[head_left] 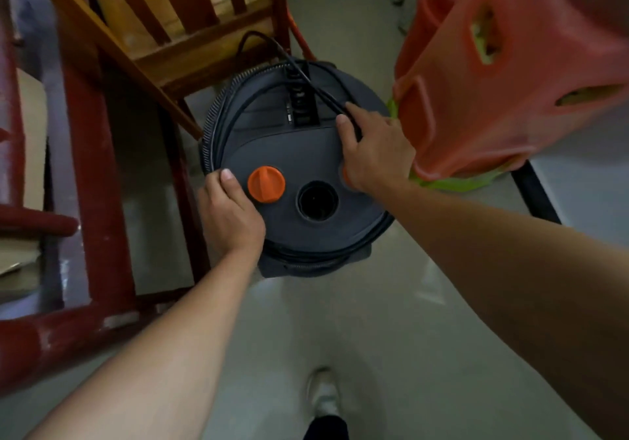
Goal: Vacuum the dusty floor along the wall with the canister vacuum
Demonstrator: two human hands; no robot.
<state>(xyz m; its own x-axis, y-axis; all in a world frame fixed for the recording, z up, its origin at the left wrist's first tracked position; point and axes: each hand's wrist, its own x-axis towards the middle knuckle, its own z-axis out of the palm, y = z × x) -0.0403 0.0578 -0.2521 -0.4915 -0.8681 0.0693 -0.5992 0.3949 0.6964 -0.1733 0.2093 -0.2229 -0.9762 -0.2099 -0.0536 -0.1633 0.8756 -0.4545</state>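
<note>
Hands bracket the grey canister vacuum [292, 174] at frame centre: left hand [231, 215] curled on its lower-left rim, right hand [374, 154] pinching the black power cord [320, 89] running toward upper centre.

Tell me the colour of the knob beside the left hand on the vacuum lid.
Orange: the knob stands out on the dark grey lid, clearest in the head view.
</note>
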